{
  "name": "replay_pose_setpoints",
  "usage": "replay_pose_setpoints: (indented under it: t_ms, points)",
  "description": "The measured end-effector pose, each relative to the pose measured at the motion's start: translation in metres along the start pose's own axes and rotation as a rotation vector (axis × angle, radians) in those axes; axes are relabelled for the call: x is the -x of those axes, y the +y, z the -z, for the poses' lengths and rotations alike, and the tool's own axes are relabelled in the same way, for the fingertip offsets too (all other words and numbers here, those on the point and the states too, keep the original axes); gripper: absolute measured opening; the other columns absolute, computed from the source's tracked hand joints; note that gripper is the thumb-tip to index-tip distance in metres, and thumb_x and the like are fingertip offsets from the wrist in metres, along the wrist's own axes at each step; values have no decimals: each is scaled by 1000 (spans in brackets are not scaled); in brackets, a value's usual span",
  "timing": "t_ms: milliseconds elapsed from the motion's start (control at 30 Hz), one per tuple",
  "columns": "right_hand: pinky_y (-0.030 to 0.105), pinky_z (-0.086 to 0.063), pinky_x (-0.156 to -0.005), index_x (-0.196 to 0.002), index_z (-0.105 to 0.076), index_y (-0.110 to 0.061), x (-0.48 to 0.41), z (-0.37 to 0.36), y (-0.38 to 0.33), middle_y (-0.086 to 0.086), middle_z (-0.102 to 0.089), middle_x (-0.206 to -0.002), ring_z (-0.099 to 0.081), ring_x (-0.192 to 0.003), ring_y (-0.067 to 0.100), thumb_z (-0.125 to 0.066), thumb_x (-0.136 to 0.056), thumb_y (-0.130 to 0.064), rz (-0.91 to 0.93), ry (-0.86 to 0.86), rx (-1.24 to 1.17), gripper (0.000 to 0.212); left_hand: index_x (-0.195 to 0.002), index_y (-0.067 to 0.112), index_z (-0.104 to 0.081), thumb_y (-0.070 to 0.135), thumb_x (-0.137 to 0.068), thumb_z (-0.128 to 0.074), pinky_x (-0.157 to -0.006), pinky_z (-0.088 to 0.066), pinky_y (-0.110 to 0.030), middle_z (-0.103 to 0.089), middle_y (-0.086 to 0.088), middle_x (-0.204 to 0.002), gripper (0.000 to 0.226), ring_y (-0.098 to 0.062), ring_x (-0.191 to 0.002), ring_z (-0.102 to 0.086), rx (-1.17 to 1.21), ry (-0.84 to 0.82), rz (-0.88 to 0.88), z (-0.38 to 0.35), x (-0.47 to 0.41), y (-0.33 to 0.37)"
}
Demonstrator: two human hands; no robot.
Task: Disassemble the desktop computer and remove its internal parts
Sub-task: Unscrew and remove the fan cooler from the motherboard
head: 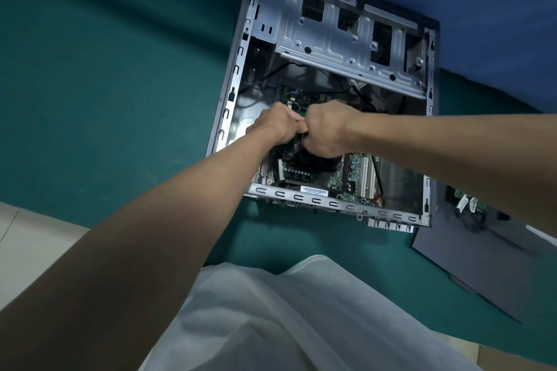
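Observation:
An open desktop computer case (pixel 391 214) lies on its side on a green mat, its metal drive cage (pixel 331 36) at the far end. Inside, the green motherboard (pixel 355 172) shows white slots near the front edge. My left hand (pixel 275 126) and my right hand (pixel 327 129) meet over the board's middle, both closed around a dark part with a green edge that sits above the black cooler (pixel 313 161). The fingers hide most of that part, so I cannot tell exactly what it is. Black cables (pixel 304 66) run across the case beyond the hands.
A dark side panel (pixel 470 265) lies on the mat at the right, with a removed circuit board and cables (pixel 470 208) on it. A blue wall stands behind the case. White fabric (pixel 286 319) covers my lap below. Pale floor shows at the lower left.

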State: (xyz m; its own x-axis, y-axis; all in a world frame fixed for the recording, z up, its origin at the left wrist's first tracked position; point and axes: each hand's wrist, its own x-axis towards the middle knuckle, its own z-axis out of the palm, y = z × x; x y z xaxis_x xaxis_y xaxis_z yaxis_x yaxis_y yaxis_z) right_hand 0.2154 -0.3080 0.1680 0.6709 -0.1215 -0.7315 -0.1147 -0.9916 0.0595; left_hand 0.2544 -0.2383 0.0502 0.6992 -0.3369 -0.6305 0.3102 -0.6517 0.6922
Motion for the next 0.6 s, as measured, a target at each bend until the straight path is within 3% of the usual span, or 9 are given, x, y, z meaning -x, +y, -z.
replay_pose_setpoints:
  t_ms: [33, 133, 200, 233, 300, 367, 467, 533, 600]
  points:
    - [24, -36, -44, -74, -45, -6, 4, 1, -1, 5, -47, -64, -44, -51, 15, -45, -94, -11, 134, 50, 214, 21, -76, 4, -64, 16, -90, -58, -81, -49, -35, -68, -17, -110, 20, -28, -89, -62, -2, 16, 9, 1, 1, 0]
    - [29, -39, -45, -60, -30, -11, 13, 3, 5, 3, -40, -56, -46, -49, 20, -32, -98, -15, 504, 155, 646, 38, -65, 10, -69, 5, -88, -49, -77, -42, -34, -67, -11, -87, 31, -25, -84, -53, 53, 21, 26, 2, 3, 1]
    - [31, -41, -49, -60, -32, -10, 13, 3, 11, 3, -42, -57, -50, -52, 23, -30, -98, -16, 599, 172, 706, 39, -74, 7, -57, -1, -84, -46, -72, -41, -35, -68, -8, -97, 17, -22, -77, -52, 42, 31, -2, 1, 2, 1]
    - [30, -41, -50, -61, -39, -9, 11, 1, 13, 4, -46, -59, -52, -54, 24, -36, -96, -14, 581, 170, 615, 35, -79, 7, -55, 0, -85, -48, -70, -42, -34, -68, -8, -102, 12, -23, -75, -54, 16, 31, -13, 0, 1, 0]
    - [24, -40, -49, -75, -58, -4, 4, -2, 14, 5, -52, -63, -53, -55, 21, -52, -90, -13, 389, 158, 261, 19, -71, 9, -60, 8, -88, -55, -66, -43, -29, -70, -5, -107, 17, -22, -74, -58, -40, 30, -32, 0, -1, -1]
    - [17, -37, -43, -85, -65, -2, -3, -2, 13, 5, -58, -63, -52, -50, 15, -63, -90, -22, 67, 100, -223, 21, -69, 26, -71, 20, -88, -65, -79, -51, -31, -71, -1, -110, 21, -20, -88, -63, -38, -2, -25, -2, -3, -1]
    - [15, -24, -34, -90, -55, -4, -11, 3, 14, 6, -53, -56, -32, -33, 7, -45, -101, -25, -378, -218, -908, 26, -88, 36, -74, 30, -88, -69, -97, -48, -37, -70, 6, -114, 7, -19, -104, -62, 9, -32, -5, -2, -4, -1]
    - [14, -19, -33, -91, -53, -3, -11, 4, 9, 5, -47, -56, -23, -34, 6, -37, -103, -23, -472, -343, -969, 29, -73, 33, -72, 30, -87, -70, -96, -47, -36, -71, -1, -113, 14, -25, -107, -62, 6, -30, -6, -2, -5, -2]
    - [15, -22, -33, -98, -56, -3, -10, 3, 1, 6, -50, -64, -28, -41, 9, -39, -102, -16, -415, -288, -763, 22, -65, 21, -68, 26, -88, -69, -90, -49, -34, -68, -12, -115, 23, -32, -109, -61, 1, -18, -3, -2, -5, -3]
